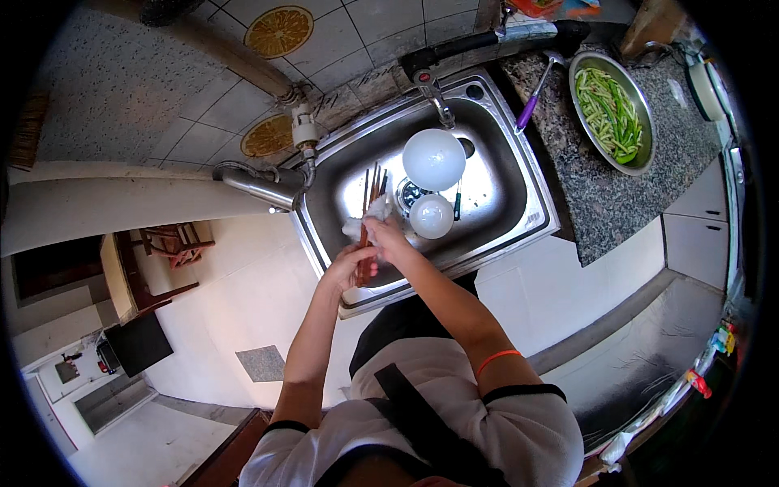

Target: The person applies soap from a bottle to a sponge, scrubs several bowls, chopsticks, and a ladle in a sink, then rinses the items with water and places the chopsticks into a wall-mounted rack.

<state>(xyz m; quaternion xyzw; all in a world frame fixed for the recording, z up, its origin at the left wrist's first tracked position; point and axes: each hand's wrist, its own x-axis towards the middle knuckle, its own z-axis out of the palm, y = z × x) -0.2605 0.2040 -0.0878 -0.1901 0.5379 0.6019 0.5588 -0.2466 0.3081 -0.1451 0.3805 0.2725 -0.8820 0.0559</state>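
Over the left part of a steel sink [503, 191], my left hand [350, 268] is closed around the lower end of a bundle of brown chopsticks [363, 272]. Their dark tips point up and away, fanning apart slightly. My right hand [388, 239] presses a white cloth [378, 209] around the middle of the bundle. Two white bowls, a larger bowl [434, 160] and a smaller bowl [432, 217], sit in the basin right of my hands. Beside the smaller one lies a thin dark-green handled utensil [458, 201]. The drain [411, 193] is partly covered by the bowls.
A faucet [434, 97] rises at the sink's back edge. On the granite counter [600, 215] to the right stand a metal bowl of cut green vegetables [610, 114] and a purple-handled utensil [529, 109]. A metal pipe fitting [260, 185] juts out at the sink's left.
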